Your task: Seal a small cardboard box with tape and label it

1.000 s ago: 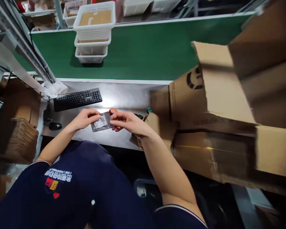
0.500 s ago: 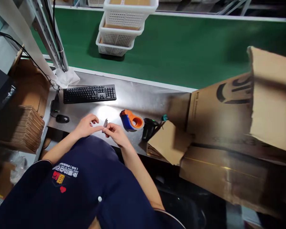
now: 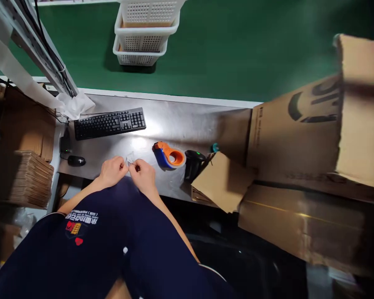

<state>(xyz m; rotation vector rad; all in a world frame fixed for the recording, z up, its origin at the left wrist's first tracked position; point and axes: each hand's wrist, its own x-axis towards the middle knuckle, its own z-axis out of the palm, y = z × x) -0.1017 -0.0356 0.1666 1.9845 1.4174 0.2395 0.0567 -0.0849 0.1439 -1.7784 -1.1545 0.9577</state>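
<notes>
Two pinching: left hand (image 3: 112,172) | right hand (image 3: 144,175) | grip clamped on clear plastic piece (image 3: 130,159) | outline faint

Green conveyor belt (image 3: 224,50) runs behind steel workbench (image 3: 187,112).

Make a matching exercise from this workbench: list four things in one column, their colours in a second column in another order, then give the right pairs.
Things:
1. Tape dispenser
2. Keyboard
3. Baskets
4. Conveyor belt

Colours:
A. White
B. Green
C. Orange and blue
D. Black

Right pairs: 1-C, 2-D, 3-A, 4-B
</notes>
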